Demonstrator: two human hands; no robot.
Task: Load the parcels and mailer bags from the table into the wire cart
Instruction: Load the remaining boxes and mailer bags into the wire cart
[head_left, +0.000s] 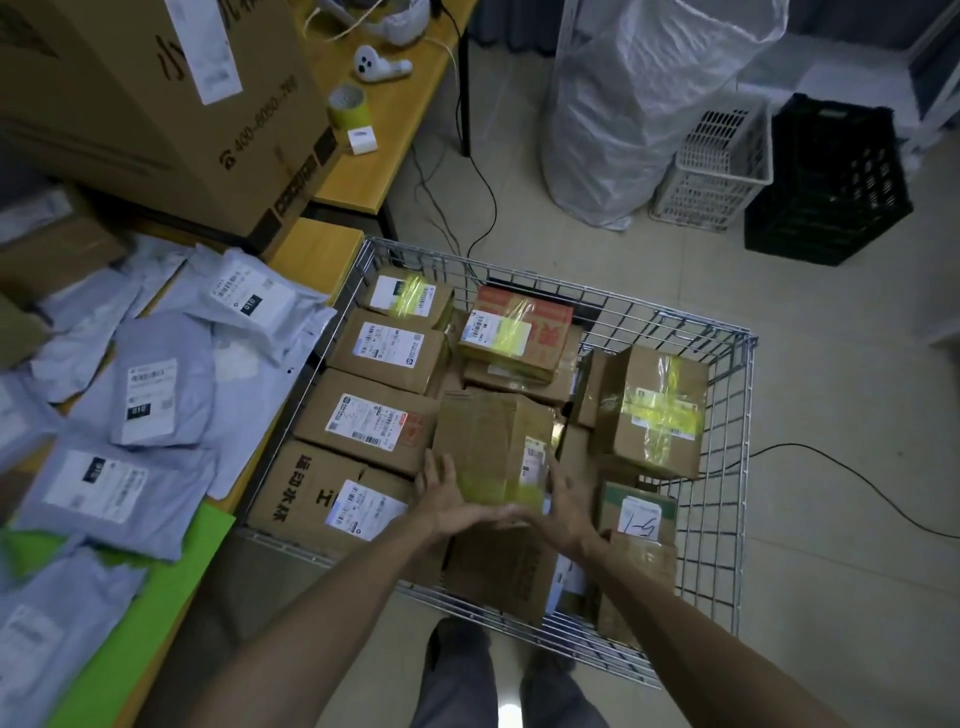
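A wire cart (730, 519) stands hard against the edge of a yellow-topped table (322, 249), already packed with cardboard parcels (374, 421), most lying label-up in a row along the cart's table side. Behind it, a large printed carton (156, 104) sits on the table's far end. A white plastic sack (639, 104) stands on the tiled floor, with a white basket (711, 166) and a black crate (826, 182) beside it. Grey mailer bags (156, 384) lie overlapping across the tabletop, left of the cart, some resting on a green sheet (156, 597). None of them is in the cart.

At the centre of the cart, a person holds a brown box (493, 447) wrapped in yellowish tape above the parcels. The left hand (441, 493) is flat against the box's left side, fingers straight, and the right hand (566, 506) is against its right side (that hand is blurred, though its fingers look extended rather than curled). The box sits between the two palms, at the fingers' end, tilted slightly. To its right a taller box (654, 410) crossed with yellow tape stands near the cart's right wall. Beyond, a red-printed box (519, 332) tops a small stack. A roll of yellow tape (348, 106) rests on the table's far end.
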